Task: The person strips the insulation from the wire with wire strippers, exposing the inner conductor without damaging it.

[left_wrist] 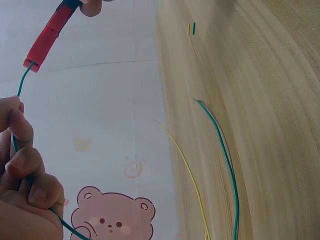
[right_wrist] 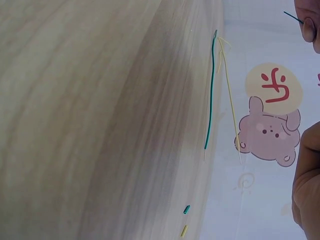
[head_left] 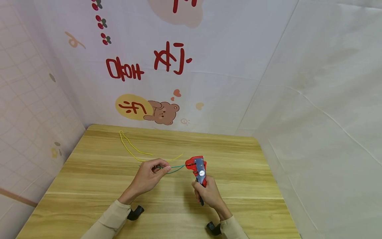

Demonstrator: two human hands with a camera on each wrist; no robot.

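My left hand point(head_left: 149, 176) pinches a thin green wire point(left_wrist: 22, 84), which also runs along its curled fingers. The wire's end enters the red head of a wire stripper point(head_left: 200, 166). My right hand point(head_left: 210, 192) grips the stripper's handles and holds it upright; how far the wire reaches inside is hidden. On the table lies another stretch of green wire point(right_wrist: 211, 100) with a bare tip; whether it joins the held one, I cannot tell. Beside it is a bent yellow wire point(left_wrist: 192, 177), its ends thin and pale.
A short green piece point(left_wrist: 194, 28) and a short yellow piece point(left_wrist: 188, 29) lie side by side on the wooden table point(head_left: 238, 205). A printed wall covering point(head_left: 223, 83) rises behind it. Black curved mounts point(head_left: 135, 212) sit at both wrists.
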